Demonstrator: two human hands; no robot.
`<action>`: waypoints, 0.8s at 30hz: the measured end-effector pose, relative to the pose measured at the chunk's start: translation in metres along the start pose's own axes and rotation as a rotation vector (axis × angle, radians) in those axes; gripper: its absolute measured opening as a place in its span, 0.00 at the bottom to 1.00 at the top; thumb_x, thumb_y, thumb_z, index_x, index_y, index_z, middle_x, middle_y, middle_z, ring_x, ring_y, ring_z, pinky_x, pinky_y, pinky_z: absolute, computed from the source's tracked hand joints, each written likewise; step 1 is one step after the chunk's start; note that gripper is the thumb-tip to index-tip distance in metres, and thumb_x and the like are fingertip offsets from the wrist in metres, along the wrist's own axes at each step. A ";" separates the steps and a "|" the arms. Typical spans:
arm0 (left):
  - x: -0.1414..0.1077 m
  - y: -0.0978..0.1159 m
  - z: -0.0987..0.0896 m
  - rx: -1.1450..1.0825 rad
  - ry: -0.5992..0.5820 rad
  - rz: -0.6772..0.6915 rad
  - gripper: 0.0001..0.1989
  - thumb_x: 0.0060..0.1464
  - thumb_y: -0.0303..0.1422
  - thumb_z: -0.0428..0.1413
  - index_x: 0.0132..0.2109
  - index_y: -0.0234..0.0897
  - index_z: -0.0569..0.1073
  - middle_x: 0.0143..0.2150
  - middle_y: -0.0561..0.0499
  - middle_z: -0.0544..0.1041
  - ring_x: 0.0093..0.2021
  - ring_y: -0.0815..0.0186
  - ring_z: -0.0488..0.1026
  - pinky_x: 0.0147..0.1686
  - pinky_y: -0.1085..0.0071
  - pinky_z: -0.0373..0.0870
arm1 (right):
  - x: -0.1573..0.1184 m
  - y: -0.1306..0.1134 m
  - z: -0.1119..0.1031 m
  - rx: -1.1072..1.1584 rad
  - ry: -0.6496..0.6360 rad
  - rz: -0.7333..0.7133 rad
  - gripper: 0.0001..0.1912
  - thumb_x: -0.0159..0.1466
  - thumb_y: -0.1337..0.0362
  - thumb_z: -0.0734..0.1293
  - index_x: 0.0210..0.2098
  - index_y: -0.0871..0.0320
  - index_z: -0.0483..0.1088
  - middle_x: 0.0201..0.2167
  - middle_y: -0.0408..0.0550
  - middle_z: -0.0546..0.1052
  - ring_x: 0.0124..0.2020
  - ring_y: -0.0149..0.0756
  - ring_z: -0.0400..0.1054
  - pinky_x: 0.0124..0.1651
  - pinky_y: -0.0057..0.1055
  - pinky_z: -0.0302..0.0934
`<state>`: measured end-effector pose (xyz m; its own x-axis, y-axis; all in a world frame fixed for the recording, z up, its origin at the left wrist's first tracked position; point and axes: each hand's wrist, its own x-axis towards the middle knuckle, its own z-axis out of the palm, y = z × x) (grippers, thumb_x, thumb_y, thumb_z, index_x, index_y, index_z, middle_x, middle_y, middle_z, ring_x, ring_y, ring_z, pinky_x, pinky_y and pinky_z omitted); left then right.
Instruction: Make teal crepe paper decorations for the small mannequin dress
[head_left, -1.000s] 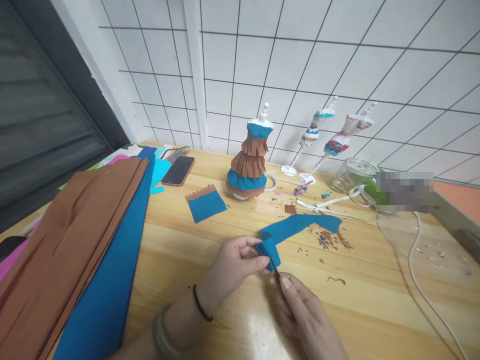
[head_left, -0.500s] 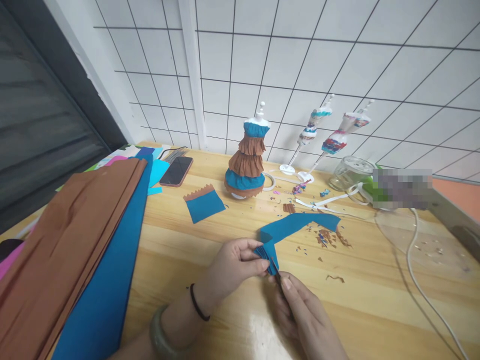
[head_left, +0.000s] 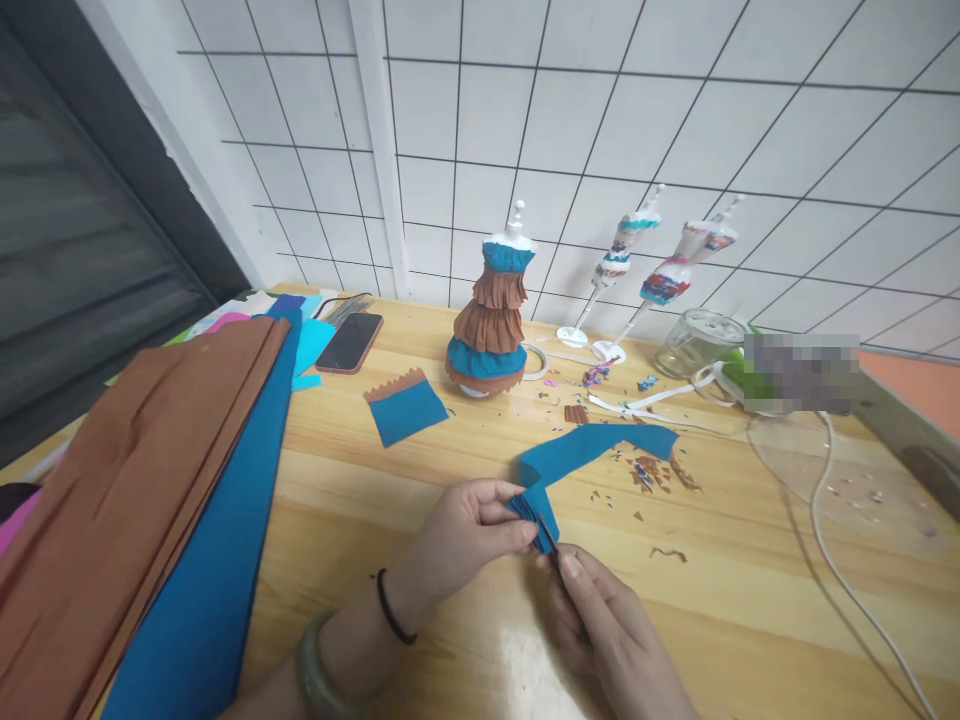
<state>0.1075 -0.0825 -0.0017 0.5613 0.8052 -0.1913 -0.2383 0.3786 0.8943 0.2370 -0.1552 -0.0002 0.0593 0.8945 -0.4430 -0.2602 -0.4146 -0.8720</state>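
Note:
My left hand (head_left: 480, 525) pinches the folded, pleated end of a long blue paper strip (head_left: 581, 447), whose other end trails away to the right on the table. In my right hand (head_left: 600, 610) is a dark, slim tool (head_left: 566, 580) that looks like scissors; its tip meets the lower edge of the folds. Beyond my hands stands a small dress form (head_left: 489, 320) covered in blue and brown ruffled tiers. A blue piece with a zigzag brown edge (head_left: 407, 410) lies to its left.
Large brown (head_left: 150, 450) and blue sheets (head_left: 217, 560) cover the left side, near a phone (head_left: 349, 342). Two thinner dress forms (head_left: 613, 265) and a glass jar (head_left: 697, 342) stand at the back right. Paper scraps (head_left: 649, 472) and a white cable (head_left: 832, 540) lie on the right.
The view has shifted slightly. Both hands keep nearly the same pose on the strip, and the tool stays at the folds.

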 end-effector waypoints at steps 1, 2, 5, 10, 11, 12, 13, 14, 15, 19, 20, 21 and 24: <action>0.000 0.000 0.000 -0.002 0.000 -0.001 0.12 0.44 0.30 0.58 0.38 0.30 0.73 0.34 0.45 0.77 0.30 0.67 0.72 0.37 0.68 0.68 | 0.000 0.000 0.000 0.001 0.001 0.006 0.19 0.51 0.48 0.66 0.26 0.58 0.63 0.15 0.34 0.53 0.16 0.24 0.42 0.16 0.21 0.37; 0.000 0.001 0.000 -0.004 -0.001 -0.002 0.12 0.44 0.30 0.58 0.38 0.30 0.73 0.34 0.45 0.77 0.30 0.67 0.72 0.37 0.68 0.68 | 0.000 0.000 0.000 0.000 0.000 0.007 0.19 0.51 0.48 0.66 0.25 0.58 0.63 0.15 0.34 0.53 0.16 0.24 0.42 0.16 0.21 0.37; 0.000 0.002 0.001 -0.012 0.000 -0.008 0.13 0.43 0.31 0.59 0.38 0.29 0.73 0.33 0.45 0.77 0.29 0.68 0.72 0.37 0.69 0.68 | 0.001 0.001 -0.001 -0.008 0.003 -0.006 0.19 0.51 0.48 0.66 0.25 0.58 0.63 0.15 0.34 0.52 0.16 0.23 0.41 0.16 0.21 0.37; 0.000 0.005 0.005 -0.035 0.066 -0.041 0.16 0.40 0.31 0.61 0.39 0.30 0.72 0.32 0.46 0.77 0.29 0.68 0.72 0.34 0.70 0.69 | 0.001 0.004 -0.002 -0.083 0.034 -0.062 0.16 0.54 0.49 0.65 0.25 0.57 0.64 0.16 0.35 0.54 0.16 0.25 0.43 0.16 0.21 0.40; -0.001 0.005 0.005 -0.031 0.081 -0.045 0.16 0.40 0.31 0.62 0.38 0.30 0.72 0.32 0.46 0.77 0.29 0.68 0.72 0.34 0.70 0.69 | 0.001 0.005 -0.003 -0.115 0.044 -0.088 0.16 0.54 0.50 0.65 0.25 0.57 0.65 0.16 0.36 0.55 0.16 0.25 0.44 0.16 0.21 0.41; -0.001 0.006 0.005 -0.022 0.096 -0.046 0.16 0.40 0.32 0.62 0.38 0.31 0.72 0.32 0.46 0.77 0.29 0.68 0.72 0.33 0.70 0.69 | 0.001 0.005 -0.003 -0.152 0.052 -0.115 0.16 0.55 0.50 0.64 0.25 0.57 0.66 0.16 0.37 0.57 0.16 0.26 0.45 0.16 0.22 0.42; -0.001 0.006 0.006 -0.011 0.104 -0.043 0.15 0.40 0.32 0.61 0.37 0.31 0.72 0.32 0.46 0.77 0.28 0.68 0.72 0.33 0.71 0.69 | 0.001 0.006 -0.003 -0.188 0.058 -0.138 0.15 0.55 0.50 0.64 0.27 0.57 0.67 0.16 0.37 0.58 0.16 0.26 0.46 0.16 0.22 0.43; -0.001 0.006 0.006 -0.002 0.103 -0.037 0.14 0.41 0.33 0.61 0.37 0.31 0.72 0.31 0.46 0.77 0.29 0.68 0.72 0.33 0.71 0.69 | 0.001 0.006 -0.003 -0.218 0.061 -0.154 0.15 0.55 0.50 0.64 0.28 0.57 0.68 0.16 0.38 0.59 0.15 0.27 0.46 0.16 0.23 0.44; -0.001 0.006 0.005 0.007 0.096 -0.031 0.14 0.42 0.33 0.60 0.37 0.31 0.72 0.31 0.46 0.77 0.29 0.67 0.72 0.33 0.70 0.69 | 0.001 0.007 -0.003 -0.239 0.061 -0.162 0.15 0.55 0.51 0.64 0.30 0.57 0.69 0.15 0.38 0.60 0.15 0.27 0.47 0.17 0.23 0.45; -0.001 0.005 0.005 0.020 0.090 -0.035 0.12 0.43 0.32 0.59 0.37 0.31 0.72 0.31 0.46 0.77 0.31 0.66 0.73 0.34 0.68 0.70 | 0.002 0.006 -0.004 -0.275 0.049 -0.164 0.16 0.57 0.51 0.62 0.35 0.57 0.71 0.14 0.37 0.61 0.15 0.29 0.51 0.22 0.25 0.54; -0.001 0.005 0.005 0.024 0.100 -0.039 0.13 0.43 0.32 0.59 0.37 0.31 0.72 0.31 0.46 0.77 0.30 0.66 0.73 0.34 0.68 0.70 | 0.002 0.005 -0.005 -0.290 0.035 -0.179 0.16 0.57 0.51 0.62 0.35 0.57 0.71 0.16 0.39 0.64 0.16 0.30 0.54 0.26 0.26 0.57; -0.001 0.005 0.005 0.028 0.110 -0.040 0.14 0.42 0.31 0.59 0.38 0.31 0.71 0.31 0.46 0.77 0.30 0.66 0.73 0.34 0.68 0.70 | 0.003 0.004 -0.006 -0.308 0.015 -0.200 0.16 0.58 0.52 0.62 0.35 0.57 0.71 0.18 0.40 0.67 0.19 0.31 0.58 0.31 0.27 0.58; -0.002 0.005 0.006 0.028 0.136 -0.041 0.16 0.41 0.30 0.59 0.41 0.31 0.70 0.31 0.47 0.77 0.30 0.65 0.73 0.35 0.67 0.70 | 0.004 0.002 -0.008 -0.368 -0.052 -0.259 0.15 0.59 0.53 0.60 0.36 0.57 0.71 0.29 0.46 0.73 0.31 0.37 0.64 0.41 0.28 0.57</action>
<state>0.1096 -0.0844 0.0055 0.4570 0.8444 -0.2797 -0.1937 0.4014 0.8952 0.2442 -0.1540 -0.0048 0.0264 0.9800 -0.1975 0.1170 -0.1992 -0.9729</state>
